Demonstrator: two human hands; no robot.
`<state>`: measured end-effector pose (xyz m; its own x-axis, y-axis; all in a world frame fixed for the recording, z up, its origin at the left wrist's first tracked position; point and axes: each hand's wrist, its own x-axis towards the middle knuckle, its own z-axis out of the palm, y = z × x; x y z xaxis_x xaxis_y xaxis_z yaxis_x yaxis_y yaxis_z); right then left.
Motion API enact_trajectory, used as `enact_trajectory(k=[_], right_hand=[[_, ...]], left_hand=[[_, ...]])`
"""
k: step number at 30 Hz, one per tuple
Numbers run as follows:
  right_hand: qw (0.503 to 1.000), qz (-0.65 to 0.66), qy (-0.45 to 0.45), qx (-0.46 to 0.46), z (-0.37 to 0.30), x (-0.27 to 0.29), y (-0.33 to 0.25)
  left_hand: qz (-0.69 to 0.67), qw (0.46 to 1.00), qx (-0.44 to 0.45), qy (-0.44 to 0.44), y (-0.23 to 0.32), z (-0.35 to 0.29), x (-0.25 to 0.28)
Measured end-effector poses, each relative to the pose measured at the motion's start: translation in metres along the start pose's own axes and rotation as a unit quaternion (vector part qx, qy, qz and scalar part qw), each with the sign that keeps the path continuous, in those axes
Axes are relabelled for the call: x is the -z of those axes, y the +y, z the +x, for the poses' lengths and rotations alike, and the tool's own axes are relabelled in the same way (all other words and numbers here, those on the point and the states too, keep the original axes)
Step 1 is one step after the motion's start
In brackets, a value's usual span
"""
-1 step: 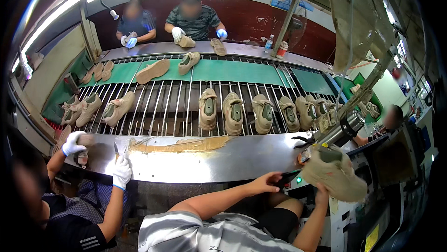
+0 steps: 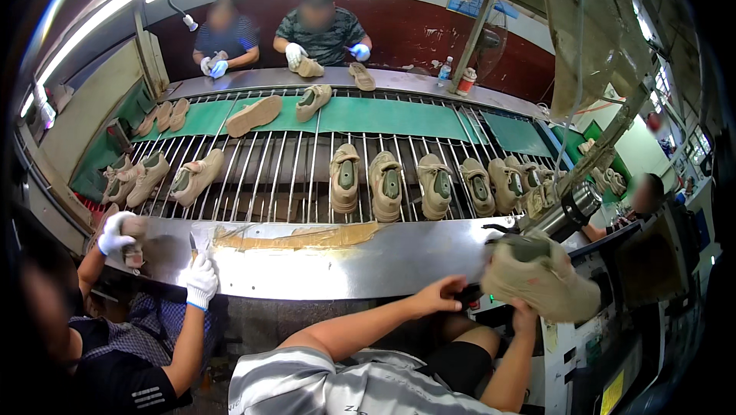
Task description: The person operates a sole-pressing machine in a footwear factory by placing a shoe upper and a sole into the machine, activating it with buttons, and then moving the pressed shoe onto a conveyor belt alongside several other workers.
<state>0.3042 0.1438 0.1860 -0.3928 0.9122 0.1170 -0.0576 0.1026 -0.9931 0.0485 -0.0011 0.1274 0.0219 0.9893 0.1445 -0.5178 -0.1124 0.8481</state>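
— Behind the steel counter [image 2: 322, 262] runs a long conveyor of metal rods [image 2: 261, 177], with beige shoes [image 2: 387, 185] standing in a row on it. Where is the shoe being worked on?

— It is at the right, off the counter. The right hand [image 2: 526, 315] supports this beige shoe [image 2: 540, 277] from below; its fingers are hidden under the sole, so I cannot tell how they close.

— And the left hand?

— The left hand [image 2: 437, 295] reaches toward a dark part just beside the shoe, fingers curled, but whether they grip it I cannot tell.

— What may go wrong?

— I think the shoe can tip off the hand, because only one hand carries it.
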Motion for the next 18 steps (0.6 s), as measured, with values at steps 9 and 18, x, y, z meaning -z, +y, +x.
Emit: enact_trajectory(k=[9,18], right_hand=[[0.898,-0.040,-0.436,-0.043,0.018,-0.216,-0.060],[0.964,0.021,-0.182,-0.194,0.009,-0.218,0.077]], left_hand=[[-0.155,0.930,-0.171,0.287,0.138,-0.159,0.087],[0.333,0.679,-0.131,0.641,0.081,-0.296,0.175]])
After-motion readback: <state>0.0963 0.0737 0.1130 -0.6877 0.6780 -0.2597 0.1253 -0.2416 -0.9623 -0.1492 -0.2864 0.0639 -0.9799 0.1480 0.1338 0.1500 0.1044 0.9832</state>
